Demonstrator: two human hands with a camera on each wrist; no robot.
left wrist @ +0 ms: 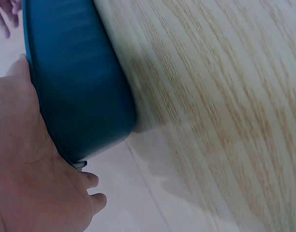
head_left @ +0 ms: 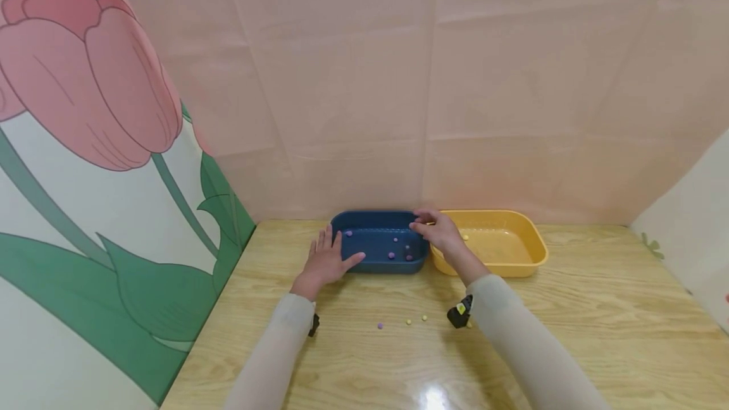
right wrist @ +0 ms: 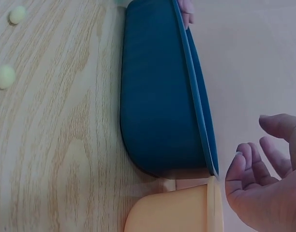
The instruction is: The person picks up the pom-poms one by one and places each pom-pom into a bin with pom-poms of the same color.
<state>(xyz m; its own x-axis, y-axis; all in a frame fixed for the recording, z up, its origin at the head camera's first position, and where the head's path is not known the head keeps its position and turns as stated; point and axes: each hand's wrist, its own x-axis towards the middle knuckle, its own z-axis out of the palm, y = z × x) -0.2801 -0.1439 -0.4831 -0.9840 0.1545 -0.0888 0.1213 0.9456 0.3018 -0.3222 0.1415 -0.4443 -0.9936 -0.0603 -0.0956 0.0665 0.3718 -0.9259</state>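
Observation:
A dark blue plastic basin (head_left: 378, 267) holds several small purple balls (head_left: 391, 255). My left hand (head_left: 326, 263) rests on its left end, fingers spread straight across the rim and thumb reaching along the front edge. Over the right end of the basin hovers my right hand (head_left: 440, 233), fingers loosely bent and thumb apart from them. In the right wrist view no thing shows between the right hand's fingertips (right wrist: 239, 159). A blurred greyish ball (head_left: 407, 247) appears inside the basin below that hand.
A yellow basin (head_left: 512, 269) stands against the blue one on the right, with a small yellow ball (head_left: 465, 237) in it. On the wooden table (head_left: 353, 366) in front lie a purple ball (head_left: 380, 326) and yellow balls (head_left: 424, 318). A pink backdrop (head_left: 364, 112) rises behind.

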